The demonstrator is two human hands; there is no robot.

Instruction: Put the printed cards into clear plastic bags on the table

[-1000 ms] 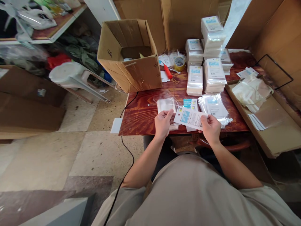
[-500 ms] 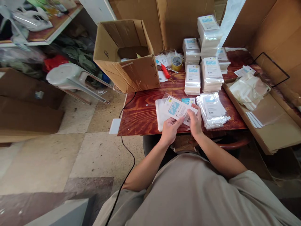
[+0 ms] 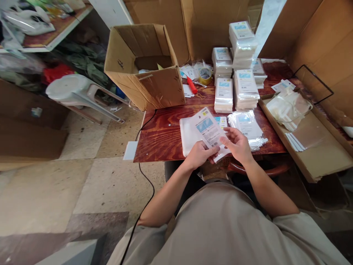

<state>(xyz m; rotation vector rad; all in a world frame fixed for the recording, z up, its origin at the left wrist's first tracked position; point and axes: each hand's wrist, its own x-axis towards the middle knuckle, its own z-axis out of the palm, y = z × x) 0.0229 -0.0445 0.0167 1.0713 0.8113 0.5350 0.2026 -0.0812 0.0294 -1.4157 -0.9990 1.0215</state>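
Turned more toward the far side, the card (image 3: 208, 127) is pinched by the left hand (image 3: 200, 155); the right hand (image 3: 239, 146) curls at its right edge, grip unclear, over the tabletop (image 3: 160, 140).

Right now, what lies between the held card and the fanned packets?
Head view: the right hand and, farther from the body, a pile of blue-and-white cards, partly hidden.

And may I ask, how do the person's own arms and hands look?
The left hand and right hand are bare, with no gloves or watch visible. The loose, greyish-beige fabric shirt has short sleeves ending near the elbows, without visible markings. A thin black cable passes in front of the left sleeve.
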